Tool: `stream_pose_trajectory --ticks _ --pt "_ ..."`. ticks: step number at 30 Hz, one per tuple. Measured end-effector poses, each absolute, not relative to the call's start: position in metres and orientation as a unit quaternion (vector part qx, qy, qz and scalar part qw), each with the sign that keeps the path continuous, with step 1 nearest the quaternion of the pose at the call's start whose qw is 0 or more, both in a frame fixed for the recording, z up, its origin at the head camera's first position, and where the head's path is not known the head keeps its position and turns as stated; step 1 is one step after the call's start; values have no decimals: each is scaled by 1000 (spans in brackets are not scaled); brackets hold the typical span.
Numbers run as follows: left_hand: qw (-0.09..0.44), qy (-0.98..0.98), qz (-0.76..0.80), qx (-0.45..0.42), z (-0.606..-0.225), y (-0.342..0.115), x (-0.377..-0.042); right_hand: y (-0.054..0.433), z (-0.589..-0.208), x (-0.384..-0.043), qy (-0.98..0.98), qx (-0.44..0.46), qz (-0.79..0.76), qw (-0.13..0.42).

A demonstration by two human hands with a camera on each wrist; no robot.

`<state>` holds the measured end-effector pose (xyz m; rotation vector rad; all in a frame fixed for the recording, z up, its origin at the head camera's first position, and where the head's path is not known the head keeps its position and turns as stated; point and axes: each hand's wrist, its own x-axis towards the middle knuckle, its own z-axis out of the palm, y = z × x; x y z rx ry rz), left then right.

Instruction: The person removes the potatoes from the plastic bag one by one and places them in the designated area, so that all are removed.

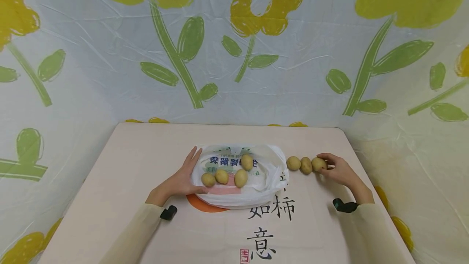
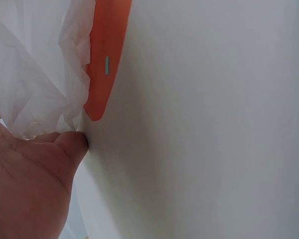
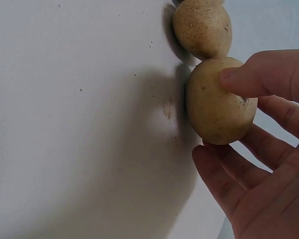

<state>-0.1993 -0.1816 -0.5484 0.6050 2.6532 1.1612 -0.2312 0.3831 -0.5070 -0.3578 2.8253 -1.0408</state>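
The left hand point(image 1: 183, 177) lies spread along the left edge of a white plastic bag point(image 1: 258, 194), its fingers extended up the far side and its thumb point(image 2: 75, 144) reaching along the near corner. The left wrist view shows the thumb against the crumpled plastic; whether any of the plastic is nipped between thumb and fingers cannot be told there.

The right hand point(image 1: 340, 170) grips the rightmost potato point(image 1: 318, 163) of a row of three to the right of the bag. Its thumb presses on the upper side of the potato while the fingers bend around the far side and below. In the right wrist view this potato touches the middle potato point(image 1: 306, 166); the left potato point(image 1: 293, 163) of the row sits next to that one, just beside the bag's right rim.

Four more potatoes point(image 1: 241, 178) lie within the bag's outline, three near its front and one farther back to the right. The bag rests on the pale counter point(image 1: 315, 227), partly covering an orange printed shape point(image 1: 205, 204) and some black characters point(image 1: 261, 243).
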Motion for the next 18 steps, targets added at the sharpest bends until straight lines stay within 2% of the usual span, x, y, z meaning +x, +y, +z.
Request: stream_pose_trajectory --ticks 18 --pt "85 896 386 203 -548 -182 -200 376 -500 -233 938 -121 -320 52"
